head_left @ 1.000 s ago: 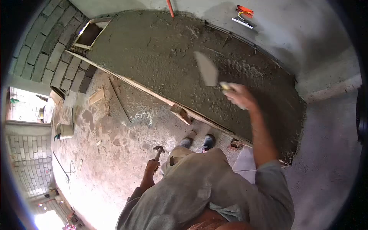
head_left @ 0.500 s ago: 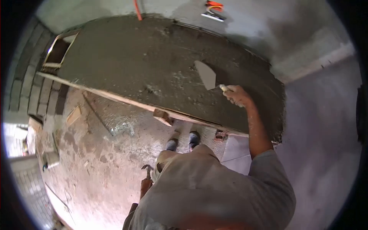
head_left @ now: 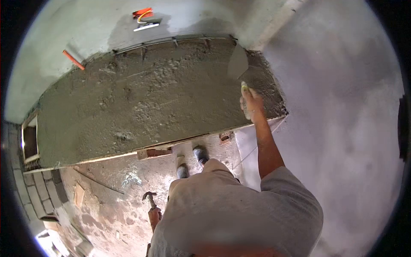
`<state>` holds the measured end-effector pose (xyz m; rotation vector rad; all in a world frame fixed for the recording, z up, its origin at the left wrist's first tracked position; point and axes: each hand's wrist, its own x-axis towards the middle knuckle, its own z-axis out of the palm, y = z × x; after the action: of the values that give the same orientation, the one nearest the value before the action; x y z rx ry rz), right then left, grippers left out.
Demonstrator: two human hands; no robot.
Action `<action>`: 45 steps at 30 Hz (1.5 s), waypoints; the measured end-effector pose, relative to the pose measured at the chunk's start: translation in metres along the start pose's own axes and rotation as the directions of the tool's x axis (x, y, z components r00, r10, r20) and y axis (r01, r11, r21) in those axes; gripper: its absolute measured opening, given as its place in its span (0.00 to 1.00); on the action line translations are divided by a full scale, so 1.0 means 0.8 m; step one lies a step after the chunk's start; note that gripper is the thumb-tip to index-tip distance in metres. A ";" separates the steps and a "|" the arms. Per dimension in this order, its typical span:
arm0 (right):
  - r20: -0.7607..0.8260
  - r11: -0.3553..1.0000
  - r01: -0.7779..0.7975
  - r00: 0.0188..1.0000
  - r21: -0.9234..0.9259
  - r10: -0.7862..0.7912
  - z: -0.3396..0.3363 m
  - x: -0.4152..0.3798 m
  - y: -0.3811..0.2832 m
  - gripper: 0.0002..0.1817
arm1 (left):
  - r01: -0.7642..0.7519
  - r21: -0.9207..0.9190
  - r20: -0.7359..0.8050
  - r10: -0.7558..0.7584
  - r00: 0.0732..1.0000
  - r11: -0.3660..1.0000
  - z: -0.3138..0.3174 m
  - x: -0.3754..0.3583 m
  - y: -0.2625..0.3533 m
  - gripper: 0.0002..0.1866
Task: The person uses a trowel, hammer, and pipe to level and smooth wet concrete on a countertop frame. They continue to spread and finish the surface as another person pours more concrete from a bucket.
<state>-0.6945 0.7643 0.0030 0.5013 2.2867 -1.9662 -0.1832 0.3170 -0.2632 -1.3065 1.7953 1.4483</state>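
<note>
My right hand (head_left: 252, 104) is closed around the pale handle of a pointed trowel (head_left: 238, 62). Its grey blade lies over the wet concrete (head_left: 162, 94) near the back right corner of the slab, the tip toward the wall. Low beside my left hip, my left hand (head_left: 155, 215) grips a claw hammer (head_left: 150, 198), head up, well away from the concrete. The slab's surface is rough and lumpy in the middle and smoother toward the left.
A wooden form board (head_left: 102, 157) edges the slab in front of my feet. A framed opening (head_left: 30, 139) sits at its left end. An orange pipe (head_left: 74, 60) sticks up at the back wall; an orange-handled float (head_left: 146, 26) is farther back. A brick (head_left: 225, 138) lies near my feet.
My view has turned to the right. The trowel has moved from the middle of the concrete toward the back right corner, its tip now pointing at the wall. The hammer stays in my left hand.
</note>
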 end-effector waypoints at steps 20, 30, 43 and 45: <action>0.612 0.657 0.754 0.512 0.015 -0.602 0.255 -0.195 -0.001 0.25 | -0.420 -0.826 0.191 0.888 0.417 0.375 0.046 -0.145 0.531 0.28; 0.753 0.873 0.434 0.645 -0.221 -0.131 0.211 -0.257 0.053 0.28 | -0.736 -0.521 -0.155 0.800 0.579 0.432 0.037 -0.146 0.560 0.29; 0.398 0.921 0.274 0.905 -0.277 -0.150 0.216 -0.139 -0.046 0.16 | -0.826 -0.186 -0.395 0.729 0.559 0.532 -0.062 -0.113 0.462 0.07; 0.459 0.944 0.216 0.885 -0.249 -0.081 0.223 -0.101 -0.077 0.17 | -0.745 -0.257 -0.395 0.637 0.662 0.615 -0.072 -0.098 0.412 0.05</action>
<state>-0.6627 0.5675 0.0527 -0.1488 2.2975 -1.5400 -0.4313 0.2861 -0.0271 -1.0260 2.4644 2.2528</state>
